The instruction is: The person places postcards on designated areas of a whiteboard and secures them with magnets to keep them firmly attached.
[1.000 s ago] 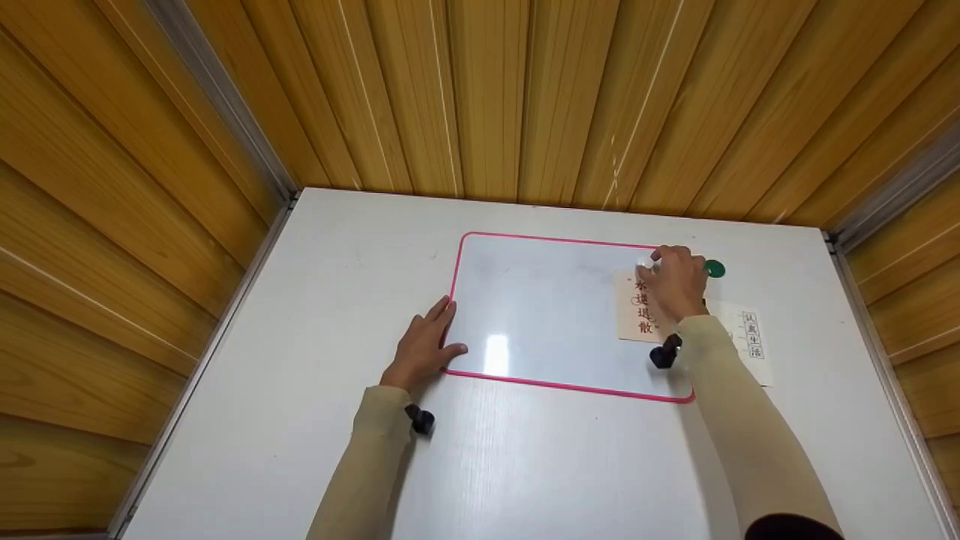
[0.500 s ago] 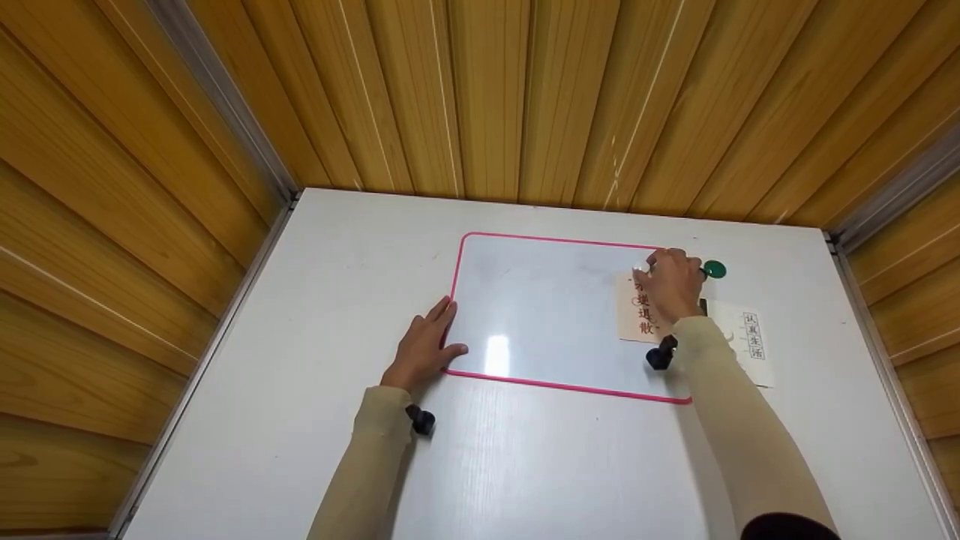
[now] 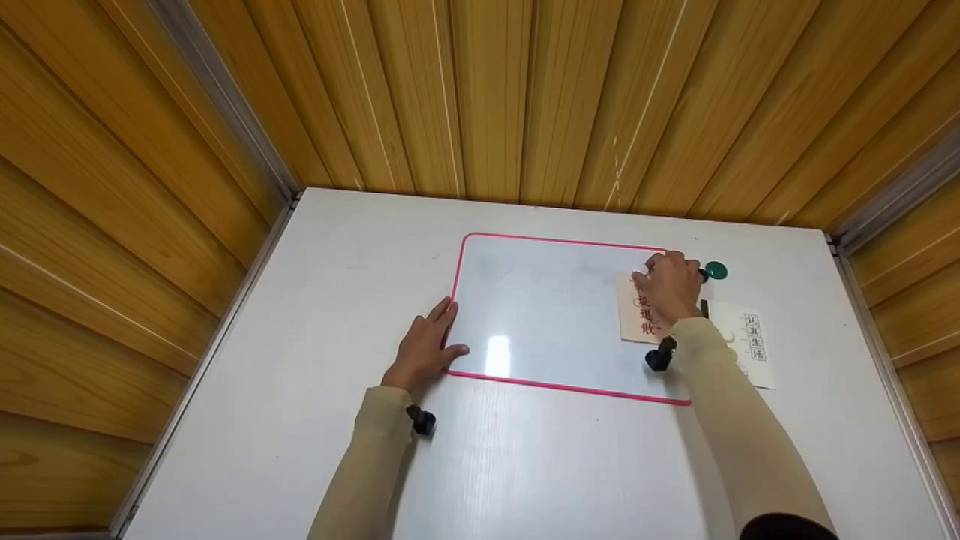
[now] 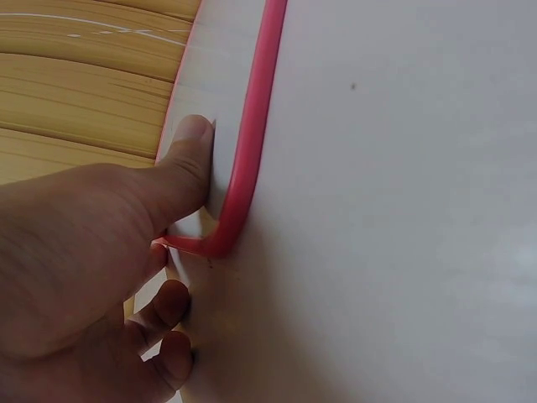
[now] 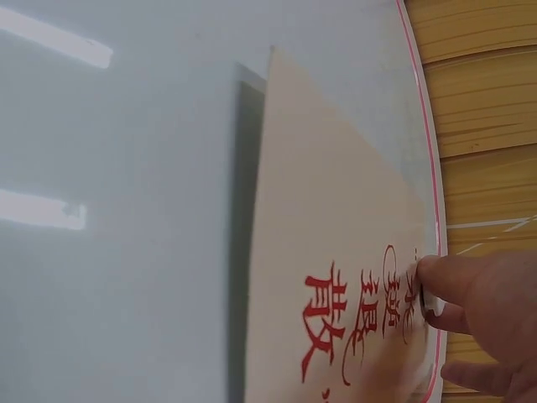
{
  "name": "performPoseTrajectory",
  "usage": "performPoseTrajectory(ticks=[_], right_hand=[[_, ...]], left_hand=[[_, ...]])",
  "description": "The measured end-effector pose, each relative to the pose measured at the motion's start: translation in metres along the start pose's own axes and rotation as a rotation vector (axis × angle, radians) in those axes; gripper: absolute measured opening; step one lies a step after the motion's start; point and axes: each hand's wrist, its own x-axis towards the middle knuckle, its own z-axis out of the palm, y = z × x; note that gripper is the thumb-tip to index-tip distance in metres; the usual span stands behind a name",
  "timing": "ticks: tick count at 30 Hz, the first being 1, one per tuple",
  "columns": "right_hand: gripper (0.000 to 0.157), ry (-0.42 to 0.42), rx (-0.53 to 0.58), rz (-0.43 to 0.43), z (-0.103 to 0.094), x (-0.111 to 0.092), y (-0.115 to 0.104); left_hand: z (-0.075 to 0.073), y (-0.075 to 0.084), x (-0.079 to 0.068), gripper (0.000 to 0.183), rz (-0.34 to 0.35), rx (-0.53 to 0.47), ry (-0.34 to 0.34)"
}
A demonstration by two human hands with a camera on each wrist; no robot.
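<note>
A whiteboard [image 3: 540,315] with a pink frame lies flat on the white table [image 3: 510,465]. My left hand [image 3: 425,349] holds its near left corner, thumb over the board's face and fingers along the left edge. A cream card [image 5: 327,168] with red characters lies toward the board's right side, its near end raised a little from the surface. My right hand [image 3: 670,285] is over the card's far end. There its thumb and forefinger pinch a small dark-edged piece [image 5: 425,300], mostly hidden by the fingers.
A green disc [image 3: 716,270] lies right of the board's far right corner, a small black piece [image 3: 703,275] beside it. Nearer lies a white card [image 3: 756,352] with boxed black characters. A black strip [image 3: 704,308] shows beside the right wrist. Wooden-slat walls [image 3: 487,105] surround the table.
My right hand has shifted slightly left and nearer, covering more of the card's top character. More of the white card and the small black piece now show. The left hand stays in place.
</note>
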Motion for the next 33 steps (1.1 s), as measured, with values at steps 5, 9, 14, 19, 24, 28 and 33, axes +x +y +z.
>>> performPoseTrajectory(ticks=[5,9,14,19,24,28,33], right_hand=[[0.037,-0.009,0.000,0.000,-0.0004,0.0005,0.0008],[0.038,-0.016,0.002,0.005,-0.0020,-0.0001,0.0008],[0.040,-0.026,0.001,0.010,-0.0027,-0.0014,-0.0003],[0.041,-0.022,-0.003,0.006,-0.0024,-0.0018,-0.0005],[0.041,-0.012,-0.014,-0.003,-0.0034,-0.0024,-0.0006],[0.042,-0.017,-0.010,0.000,-0.0031,-0.0026,-0.0008],[0.042,-0.034,0.002,0.014,-0.0028,-0.0022,0.0004]], left_hand=[[0.0005,-0.0001,0.0003,0.084,0.006,-0.001,0.003],[-0.0002,-0.0009,0.0013,0.083,0.019,0.000,0.005],[-0.0007,-0.0015,0.0015,0.084,0.029,0.010,0.002],[-0.0005,-0.0015,0.0015,0.084,0.026,0.014,0.002],[-0.0007,-0.0001,0.0013,0.084,0.008,0.011,-0.005],[-0.0014,0.0011,0.0009,0.085,0.001,0.014,-0.009],[-0.0014,0.0015,0.0010,0.085,-0.005,0.016,-0.017]])
